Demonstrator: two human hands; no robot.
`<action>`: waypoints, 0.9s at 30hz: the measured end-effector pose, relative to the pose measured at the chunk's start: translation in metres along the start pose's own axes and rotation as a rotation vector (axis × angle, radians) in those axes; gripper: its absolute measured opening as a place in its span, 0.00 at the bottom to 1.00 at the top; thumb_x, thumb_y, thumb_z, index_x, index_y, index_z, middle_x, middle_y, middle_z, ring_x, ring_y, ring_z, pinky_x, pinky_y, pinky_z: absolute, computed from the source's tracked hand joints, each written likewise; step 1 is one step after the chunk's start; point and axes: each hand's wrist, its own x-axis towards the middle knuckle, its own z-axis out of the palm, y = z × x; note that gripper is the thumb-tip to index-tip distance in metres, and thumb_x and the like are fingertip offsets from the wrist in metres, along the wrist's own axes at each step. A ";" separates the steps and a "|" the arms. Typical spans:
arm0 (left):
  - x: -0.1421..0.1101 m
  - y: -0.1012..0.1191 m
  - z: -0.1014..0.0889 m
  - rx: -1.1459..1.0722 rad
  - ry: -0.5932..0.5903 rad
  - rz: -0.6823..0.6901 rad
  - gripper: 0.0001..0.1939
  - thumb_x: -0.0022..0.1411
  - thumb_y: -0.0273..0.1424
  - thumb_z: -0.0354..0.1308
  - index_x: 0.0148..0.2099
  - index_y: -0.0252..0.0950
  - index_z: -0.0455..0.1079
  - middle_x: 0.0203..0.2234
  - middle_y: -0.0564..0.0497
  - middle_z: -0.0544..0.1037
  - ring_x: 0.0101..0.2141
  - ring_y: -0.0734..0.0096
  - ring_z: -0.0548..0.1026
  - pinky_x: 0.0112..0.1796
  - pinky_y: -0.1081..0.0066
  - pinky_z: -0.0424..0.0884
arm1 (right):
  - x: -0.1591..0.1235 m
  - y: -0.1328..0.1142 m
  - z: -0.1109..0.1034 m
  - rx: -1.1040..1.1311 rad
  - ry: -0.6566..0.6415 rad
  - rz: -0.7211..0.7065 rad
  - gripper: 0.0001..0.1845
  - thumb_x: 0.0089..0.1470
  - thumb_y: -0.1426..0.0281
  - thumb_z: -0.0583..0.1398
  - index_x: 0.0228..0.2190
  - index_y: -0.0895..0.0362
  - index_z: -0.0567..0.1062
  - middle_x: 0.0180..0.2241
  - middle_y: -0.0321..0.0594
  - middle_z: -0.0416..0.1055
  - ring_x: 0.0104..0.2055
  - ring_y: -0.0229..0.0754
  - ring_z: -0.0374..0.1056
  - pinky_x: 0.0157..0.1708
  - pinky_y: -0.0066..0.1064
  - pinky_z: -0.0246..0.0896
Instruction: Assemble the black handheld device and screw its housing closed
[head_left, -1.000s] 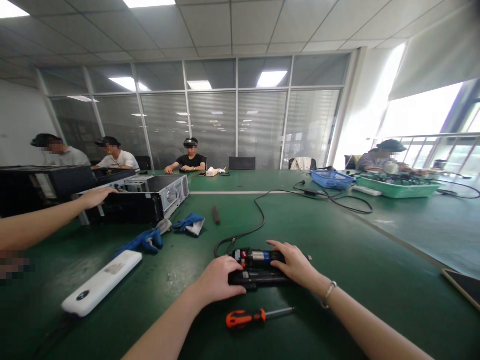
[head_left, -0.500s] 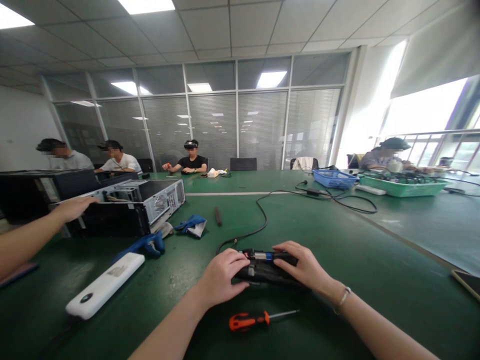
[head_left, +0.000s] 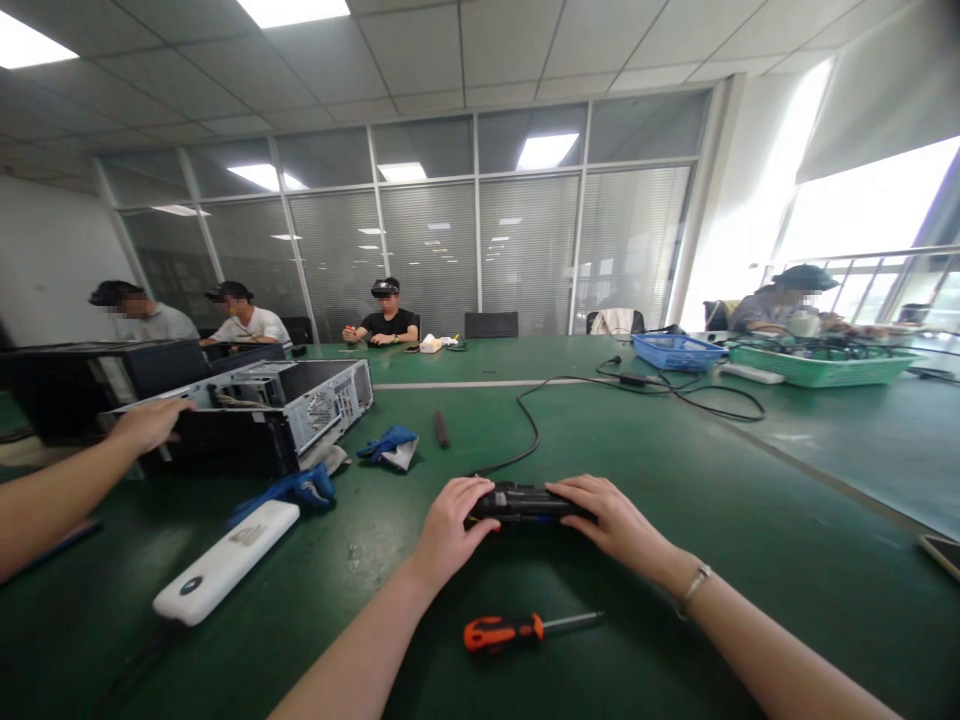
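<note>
A long black device (head_left: 525, 503) with a black cable running off its left end lies on the green table (head_left: 750, 560) in front of me. My left hand (head_left: 450, 530) is closed around its left end. My right hand (head_left: 611, 522) covers its right end, fingers curled over the casing. The two black halves sit pressed together, and the inside is hidden. An orange-and-black screwdriver (head_left: 517, 631) lies on the table just below my hands, tip pointing right.
A white power strip (head_left: 225, 562) lies at the left, with blue gloves (head_left: 386, 446) beyond it. A co-worker's hand (head_left: 146, 425) rests on an open computer case (head_left: 262, 410). Blue basket (head_left: 675, 352) and green tray (head_left: 821, 366) stand far right. Several people sit around the table.
The open device with its blue-and-silver part showing has been closed up between my hands. Both hands moved slightly up and closer around it. The co-worker's hand slid left along the computer case.
</note>
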 end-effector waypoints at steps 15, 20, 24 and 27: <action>-0.004 -0.007 0.005 -0.028 -0.121 -0.154 0.23 0.58 0.26 0.63 0.56 0.40 0.68 0.54 0.47 0.73 0.55 0.61 0.69 0.58 0.56 0.64 | -0.002 0.003 0.011 0.091 -0.016 0.102 0.23 0.57 0.65 0.58 0.54 0.48 0.70 0.51 0.42 0.71 0.52 0.48 0.67 0.54 0.42 0.60; -0.003 -0.007 0.004 -0.042 -0.145 -0.234 0.23 0.56 0.26 0.65 0.54 0.40 0.70 0.52 0.47 0.75 0.54 0.58 0.71 0.57 0.56 0.65 | 0.000 0.002 0.015 0.070 -0.042 0.106 0.23 0.56 0.66 0.58 0.55 0.49 0.69 0.51 0.41 0.71 0.52 0.47 0.67 0.53 0.41 0.61; 0.000 -0.007 0.004 -0.061 -0.155 -0.267 0.23 0.54 0.24 0.65 0.53 0.40 0.70 0.51 0.47 0.75 0.53 0.58 0.72 0.57 0.57 0.65 | 0.002 -0.002 0.013 0.057 -0.043 0.109 0.23 0.57 0.66 0.58 0.55 0.50 0.70 0.52 0.41 0.71 0.52 0.47 0.67 0.53 0.41 0.61; 0.001 -0.007 0.004 -0.073 -0.154 -0.299 0.23 0.53 0.24 0.66 0.52 0.40 0.71 0.50 0.48 0.76 0.52 0.58 0.73 0.56 0.56 0.65 | 0.002 -0.003 0.010 0.065 -0.058 0.111 0.24 0.56 0.64 0.59 0.55 0.50 0.69 0.51 0.42 0.72 0.52 0.48 0.67 0.53 0.42 0.61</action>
